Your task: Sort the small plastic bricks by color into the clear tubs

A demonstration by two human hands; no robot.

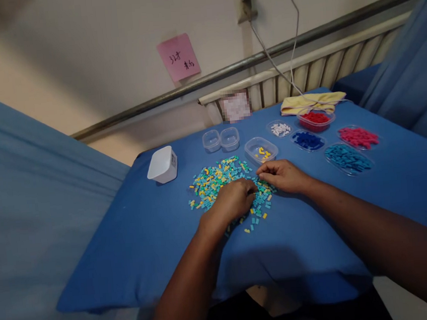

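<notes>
A pile of small toy bricks (215,177) in teal, green, yellow and cream lies spread on the blue cloth. My left hand (235,198) rests over the right part of this pile, its fingers curled inward, and whatever they hold is hidden. At the pile's right edge is my right hand (284,176), thumb and fingers drawn together; I cannot make out anything between the fingertips. Just behind it stands a clear plastic tub (249,153) with several yellow bricks (263,152) inside.
Tubs of white pieces (280,129), dark blue pieces (308,141), red pieces (315,117), pink pieces (359,137) and teal pieces (348,158) stand at right. Two clear tubs (221,140) and a white container (162,165) are farther left. A yellow cloth (311,103) lies behind, with a cable (270,58) above.
</notes>
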